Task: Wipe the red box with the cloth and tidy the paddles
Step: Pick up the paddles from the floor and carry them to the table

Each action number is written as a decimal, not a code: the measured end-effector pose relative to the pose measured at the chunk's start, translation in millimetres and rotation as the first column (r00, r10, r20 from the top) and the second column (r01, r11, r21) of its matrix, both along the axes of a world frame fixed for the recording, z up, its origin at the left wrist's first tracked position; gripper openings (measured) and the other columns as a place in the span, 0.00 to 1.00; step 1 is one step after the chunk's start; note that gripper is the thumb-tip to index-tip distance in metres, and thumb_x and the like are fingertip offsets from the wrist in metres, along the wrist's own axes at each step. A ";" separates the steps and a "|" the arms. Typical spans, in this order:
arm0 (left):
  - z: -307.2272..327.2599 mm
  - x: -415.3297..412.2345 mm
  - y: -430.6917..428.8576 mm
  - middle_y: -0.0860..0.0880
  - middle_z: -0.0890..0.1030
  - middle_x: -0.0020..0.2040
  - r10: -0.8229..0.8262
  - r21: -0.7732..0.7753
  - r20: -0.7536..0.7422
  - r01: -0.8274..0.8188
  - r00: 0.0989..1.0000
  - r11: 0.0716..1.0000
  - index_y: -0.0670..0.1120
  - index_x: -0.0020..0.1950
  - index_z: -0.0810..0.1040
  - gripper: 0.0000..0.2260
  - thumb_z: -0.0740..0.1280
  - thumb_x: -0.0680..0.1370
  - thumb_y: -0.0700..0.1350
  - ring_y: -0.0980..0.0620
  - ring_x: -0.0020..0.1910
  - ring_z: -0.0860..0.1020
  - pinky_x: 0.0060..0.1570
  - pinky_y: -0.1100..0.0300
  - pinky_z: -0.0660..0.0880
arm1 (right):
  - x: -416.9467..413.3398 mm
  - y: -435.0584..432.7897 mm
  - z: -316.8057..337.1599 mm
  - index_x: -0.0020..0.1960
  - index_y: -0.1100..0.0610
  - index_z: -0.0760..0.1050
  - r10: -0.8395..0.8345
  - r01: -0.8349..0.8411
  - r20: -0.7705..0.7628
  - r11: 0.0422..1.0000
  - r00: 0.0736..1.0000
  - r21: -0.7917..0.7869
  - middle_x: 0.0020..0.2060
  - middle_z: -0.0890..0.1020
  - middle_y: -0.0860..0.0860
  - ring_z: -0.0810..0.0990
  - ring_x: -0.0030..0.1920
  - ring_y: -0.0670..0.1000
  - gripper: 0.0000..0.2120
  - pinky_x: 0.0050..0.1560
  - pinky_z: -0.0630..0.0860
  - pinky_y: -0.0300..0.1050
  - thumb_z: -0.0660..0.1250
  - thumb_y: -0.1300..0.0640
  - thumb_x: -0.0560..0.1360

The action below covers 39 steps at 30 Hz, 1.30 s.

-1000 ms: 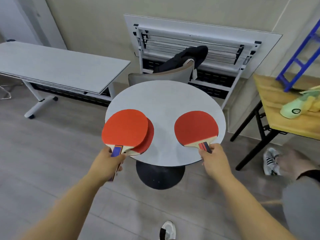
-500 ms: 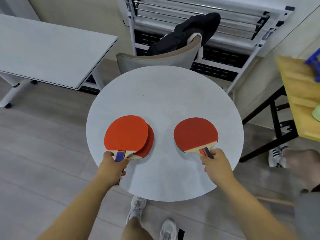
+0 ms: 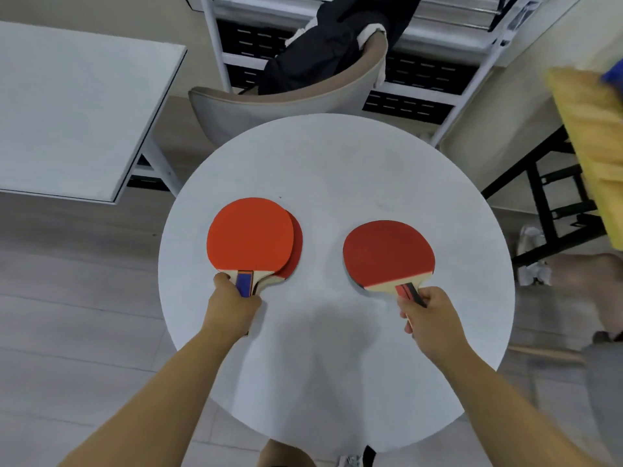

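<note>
Your tidying looked about midway. Over the round white counter (image 3: 337, 170), your left grip (image 3: 232, 311) was curled round the handles of two stacked paddles (image 3: 249, 235). Your right grip (image 3: 428, 318) was closed round the handle of a third paddle (image 3: 387, 252), apart from the pair. None was put away. No red box or cloth was in view, so the wiping could not be judged. Beyond stood a grey rectangular table (image 3: 74, 112) and a beige chair (image 3: 286, 106) draped with a dark garment (image 3: 323, 45).
</note>
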<state>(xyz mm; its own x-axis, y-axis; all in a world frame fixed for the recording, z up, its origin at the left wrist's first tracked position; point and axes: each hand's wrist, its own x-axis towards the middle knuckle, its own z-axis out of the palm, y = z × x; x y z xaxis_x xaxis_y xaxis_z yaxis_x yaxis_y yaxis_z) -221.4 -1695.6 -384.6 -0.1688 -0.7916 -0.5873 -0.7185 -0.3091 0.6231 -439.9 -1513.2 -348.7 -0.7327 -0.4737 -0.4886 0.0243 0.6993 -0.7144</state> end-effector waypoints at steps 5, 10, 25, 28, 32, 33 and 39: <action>-9.7 -9.5 -22.8 0.44 0.67 0.47 -0.113 -0.108 0.189 0.135 0.975 0.985 0.41 0.48 0.64 0.16 0.69 0.68 0.40 0.42 0.45 0.68 0.41 0.45 0.77 | 4.0 -16.5 -6.4 0.46 0.64 0.71 -0.050 0.050 0.000 0.999 0.999 -0.022 0.34 0.76 0.55 0.71 0.28 0.50 0.10 0.30 0.69 0.42 0.65 0.56 0.77; -12.5 -12.2 -24.6 0.46 0.62 0.50 -0.159 -0.104 0.222 0.186 0.962 0.977 0.41 0.52 0.65 0.18 0.70 0.68 0.40 0.43 0.49 0.63 0.47 0.42 0.76 | 11.3 -19.6 -12.8 0.48 0.63 0.71 -0.088 0.088 0.003 0.996 0.996 -0.014 0.36 0.77 0.55 0.73 0.29 0.50 0.08 0.31 0.68 0.43 0.64 0.58 0.76; -19.8 6.3 -29.9 0.46 0.72 0.46 -0.182 -0.084 0.039 0.185 0.983 0.979 0.45 0.46 0.66 0.15 0.71 0.71 0.47 0.43 0.45 0.73 0.34 0.56 0.69 | 46.4 -56.9 -7.8 0.45 0.64 0.71 -0.093 0.094 0.019 0.993 0.996 -0.069 0.35 0.76 0.54 0.72 0.27 0.48 0.08 0.28 0.68 0.38 0.63 0.59 0.76; -13.6 18.6 -30.9 0.47 0.76 0.41 -0.211 -0.068 -0.022 0.209 0.977 0.976 0.45 0.46 0.70 0.12 0.68 0.75 0.52 0.50 0.37 0.73 0.32 0.60 0.67 | 63.7 -78.2 -1.8 0.46 0.64 0.71 -0.024 0.029 0.033 0.989 0.999 -0.142 0.35 0.76 0.54 0.72 0.26 0.46 0.07 0.25 0.68 0.34 0.62 0.59 0.77; -9.3 31.5 -35.0 0.51 0.78 0.43 -0.249 -0.032 -0.025 0.248 0.968 0.968 0.47 0.49 0.73 0.09 0.66 0.76 0.52 0.55 0.39 0.74 0.33 0.64 0.68 | 84.3 -116.2 5.4 0.42 0.61 0.70 0.083 -0.057 0.122 0.978 0.989 -0.201 0.34 0.75 0.53 0.71 0.27 0.48 0.12 0.27 0.68 0.38 0.62 0.53 0.79; -9.7 33.2 -36.1 0.51 0.78 0.43 -0.255 -0.027 -0.024 0.254 0.967 0.967 0.48 0.49 0.74 0.09 0.66 0.76 0.52 0.55 0.39 0.75 0.33 0.64 0.68 | 89.5 -125.6 5.3 0.42 0.61 0.71 0.105 -0.073 0.149 0.976 0.983 -0.204 0.34 0.75 0.54 0.71 0.28 0.48 0.13 0.28 0.68 0.39 0.61 0.51 0.79; -11.3 42.3 -39.7 0.54 0.78 0.44 -0.318 -0.040 -0.032 0.316 0.948 0.948 0.51 0.47 0.75 0.04 0.67 0.76 0.50 0.56 0.41 0.76 0.36 0.65 0.69 | 119.2 -148.4 -9.0 0.45 0.55 0.67 0.186 -0.175 0.269 0.982 0.945 -0.066 0.39 0.76 0.53 0.76 0.37 0.52 0.05 0.37 0.75 0.43 0.61 0.56 0.78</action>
<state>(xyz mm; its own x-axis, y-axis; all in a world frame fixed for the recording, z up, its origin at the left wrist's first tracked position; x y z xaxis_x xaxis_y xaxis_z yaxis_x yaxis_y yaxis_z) -179.1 -1735.3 -395.8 -0.4354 -0.7129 -0.5498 -0.7521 -0.0475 0.6573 -320.7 -1661.6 -357.7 -0.4741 -0.6095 -0.6354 0.0985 0.6804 -0.7262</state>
